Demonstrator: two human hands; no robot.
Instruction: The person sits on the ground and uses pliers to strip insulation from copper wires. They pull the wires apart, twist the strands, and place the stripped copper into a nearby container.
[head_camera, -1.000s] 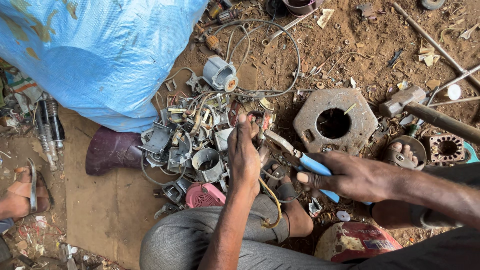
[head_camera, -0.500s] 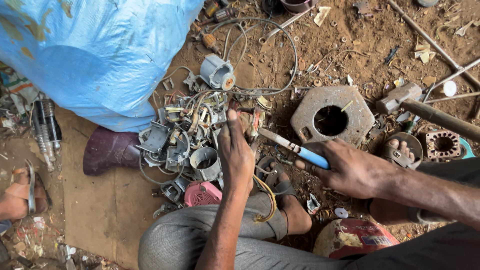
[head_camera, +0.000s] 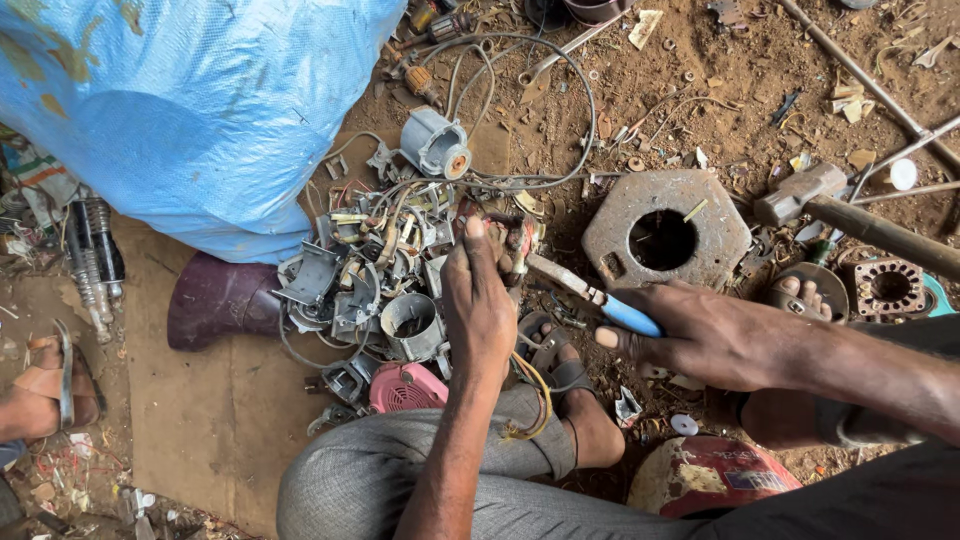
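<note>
Beside me sits a bulging blue plastic sack, a dark purple rubber boot, a hexagonal rusty metal plate with a round hole, and a steel-headed hammer.

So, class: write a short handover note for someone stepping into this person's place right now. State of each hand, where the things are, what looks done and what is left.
Left hand: pressed on a small scrap part at the edge of the scrap pile, holding it down.
Right hand: gripping the blue-handled tool, tip at that part.
Nearby: hammer and hexagonal metal block on the dirt to the right; blue sack behind the pile.
Done: cannot tell; the part looks still unopened.
Left: probably prying it apart; most of the pile lies unsorted.
</note>
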